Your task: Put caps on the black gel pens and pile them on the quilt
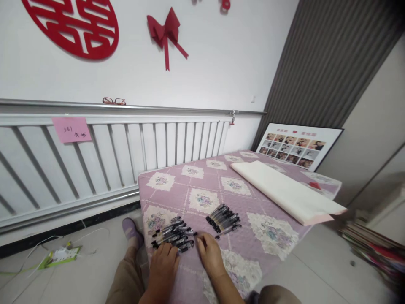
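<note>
Left hand (163, 258): at left pen pile (172, 232); grip cannot be told.
Right hand (210, 252): between piles, grip likewise unclear.
Right pen pile (223, 217): on floral tablecloth (186, 272).

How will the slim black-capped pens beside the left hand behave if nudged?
The slim black-capped pens beside the left hand look light and probably stiff, given their thin, straight barrels. They may roll apart, since they overlap loosely. The purple floral fabric tablecloth beneath might slow them.
</note>
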Available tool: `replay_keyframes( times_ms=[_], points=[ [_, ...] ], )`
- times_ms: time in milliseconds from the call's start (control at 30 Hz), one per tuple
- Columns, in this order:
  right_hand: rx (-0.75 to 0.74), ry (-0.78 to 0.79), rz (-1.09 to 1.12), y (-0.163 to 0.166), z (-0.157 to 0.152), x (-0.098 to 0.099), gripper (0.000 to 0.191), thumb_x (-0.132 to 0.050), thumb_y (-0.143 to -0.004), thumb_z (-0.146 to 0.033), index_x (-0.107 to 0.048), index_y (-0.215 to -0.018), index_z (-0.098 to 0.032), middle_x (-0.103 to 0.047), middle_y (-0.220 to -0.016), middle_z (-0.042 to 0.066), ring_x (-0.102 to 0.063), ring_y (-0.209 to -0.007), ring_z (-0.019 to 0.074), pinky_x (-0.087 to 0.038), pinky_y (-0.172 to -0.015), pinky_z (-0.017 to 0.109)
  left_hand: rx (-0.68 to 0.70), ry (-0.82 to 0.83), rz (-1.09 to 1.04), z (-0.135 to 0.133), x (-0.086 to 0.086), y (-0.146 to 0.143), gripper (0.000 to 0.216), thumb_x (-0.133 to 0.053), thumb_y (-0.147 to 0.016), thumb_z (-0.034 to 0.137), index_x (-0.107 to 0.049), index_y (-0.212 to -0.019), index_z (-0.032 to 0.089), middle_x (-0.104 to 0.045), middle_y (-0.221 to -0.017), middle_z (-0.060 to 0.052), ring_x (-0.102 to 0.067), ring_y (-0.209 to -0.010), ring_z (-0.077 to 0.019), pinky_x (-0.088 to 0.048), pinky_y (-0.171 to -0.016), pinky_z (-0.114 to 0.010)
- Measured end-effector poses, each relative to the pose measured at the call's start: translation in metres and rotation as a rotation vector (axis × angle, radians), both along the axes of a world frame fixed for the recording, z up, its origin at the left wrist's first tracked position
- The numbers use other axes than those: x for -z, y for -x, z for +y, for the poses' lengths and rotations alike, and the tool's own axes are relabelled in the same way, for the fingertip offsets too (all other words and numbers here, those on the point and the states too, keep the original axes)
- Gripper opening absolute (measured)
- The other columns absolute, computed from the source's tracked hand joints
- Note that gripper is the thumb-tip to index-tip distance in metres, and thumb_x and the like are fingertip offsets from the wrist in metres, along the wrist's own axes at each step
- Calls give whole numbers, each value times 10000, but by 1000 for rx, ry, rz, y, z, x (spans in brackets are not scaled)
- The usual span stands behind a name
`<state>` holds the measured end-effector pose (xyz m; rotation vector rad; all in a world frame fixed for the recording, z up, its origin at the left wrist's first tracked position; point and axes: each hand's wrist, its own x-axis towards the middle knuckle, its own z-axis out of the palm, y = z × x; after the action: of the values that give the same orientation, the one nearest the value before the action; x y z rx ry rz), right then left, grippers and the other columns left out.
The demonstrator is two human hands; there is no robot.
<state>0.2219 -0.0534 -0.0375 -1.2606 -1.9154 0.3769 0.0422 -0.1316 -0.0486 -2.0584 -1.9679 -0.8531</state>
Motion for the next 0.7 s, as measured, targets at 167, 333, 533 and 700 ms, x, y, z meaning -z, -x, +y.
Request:
replay_keyframes(
  times_ms=[167, 333, 533, 700],
  points=[
    [202, -108, -76, -8, -4, 0, 208, -449, -877, -235, -610, -1000, -190, -642, -1035, 107, -563, -996, 244, -429, -896, 403, 31, -35, 19, 0, 1, 0, 117, -543, -854, 162, -630, -857, 240, -609, -851, 3, -567, -862, -182, -398, -801, -306],
    [362, -58, -279, -14, -12, -2, 253, -502, -850, -206, -609, -1080, -211, -607, -1175, 98, -494, -1141, 279, -387, -930, 428, 32, -14, 35, 1, 2, 1, 143, -540, -854, 140, -640, -856, 243, -619, -857, 5, -572, -861, -186, -397, -799, -314],
    [427, -32, -414, -31, -19, -7, 216, -511, -853, -191, -625, -1034, -218, -645, -1090, 80, -556, -1003, 250, -408, -808, 363, 23, -17, 93, 0, 1, 1, 152, -526, -868, 145, -641, -848, 243, -626, -850, 3, -584, -853, -187, -406, -795, -313],
    [404, -53, -413, -40, -22, -9, 193, -498, -875, -169, -651, -975, -227, -669, -950, 52, -594, -880, 191, -385, -742, 288, 38, -73, 124, 1, 5, 2, 193, -468, -881, 146, -635, -863, 240, -627, -855, -8, -589, -842, -190, -414, -775, -317]
  ],
)
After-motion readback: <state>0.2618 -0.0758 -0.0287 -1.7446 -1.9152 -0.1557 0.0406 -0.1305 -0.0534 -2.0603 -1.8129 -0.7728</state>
